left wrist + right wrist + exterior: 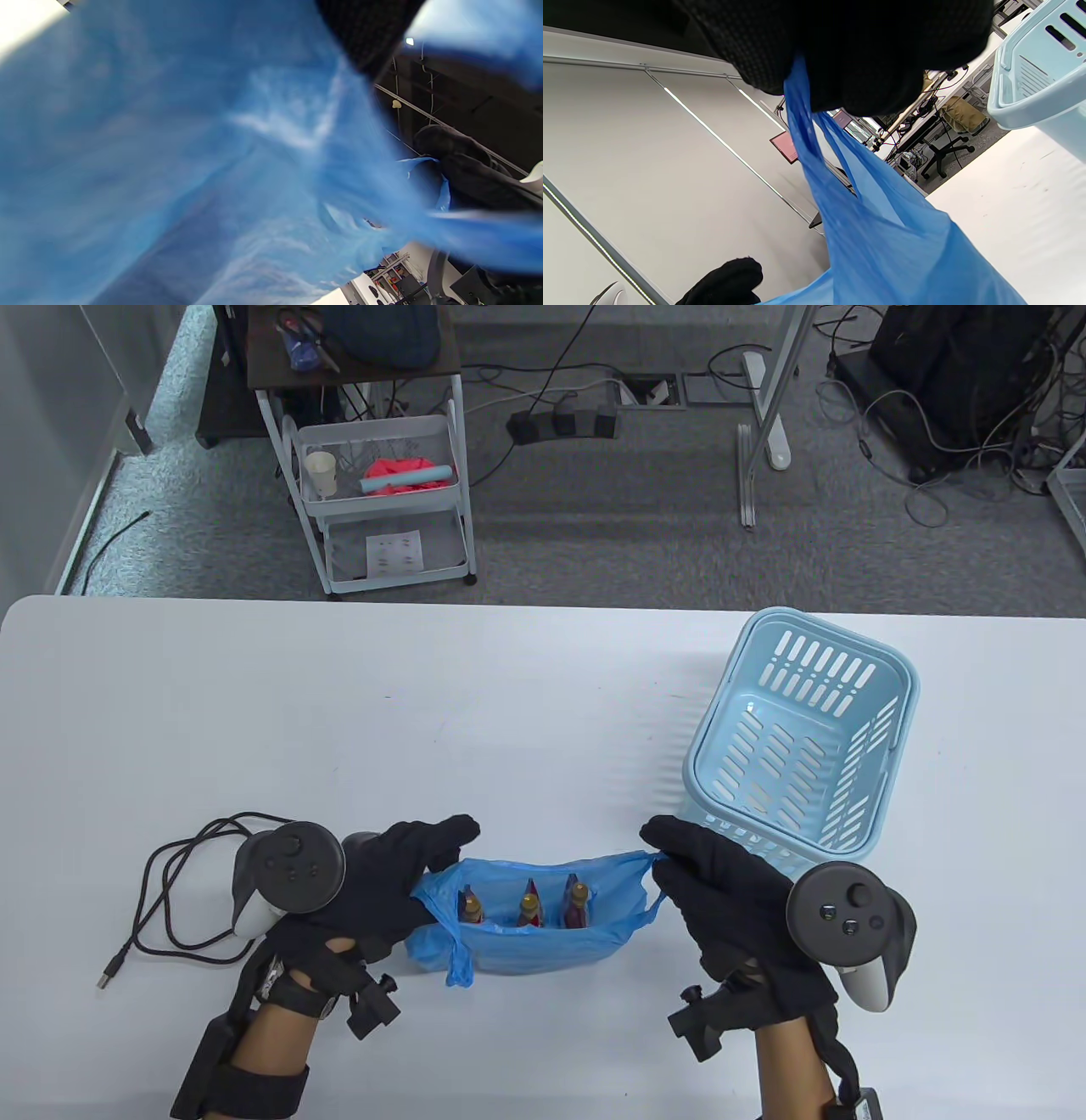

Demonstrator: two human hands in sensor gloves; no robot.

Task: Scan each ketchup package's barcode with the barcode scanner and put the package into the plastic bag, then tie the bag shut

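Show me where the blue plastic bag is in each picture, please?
Table view: the blue plastic bag sits low in the middle, between the left hand and the right hand.
Left wrist view: the bag fills almost the whole picture, blurry.
Right wrist view: the bag hangs from the glove, top middle to bottom right.
Shared landmark: the right hand gripping the bag's handle.

table view looks down on the bench (339, 712); both wrist views, tilted upward, sit close against the blue bag (517, 942) they share.

Three ketchup packages (528, 904), one plastic bag (543, 946), one basket (802, 738), one cable (170, 899).
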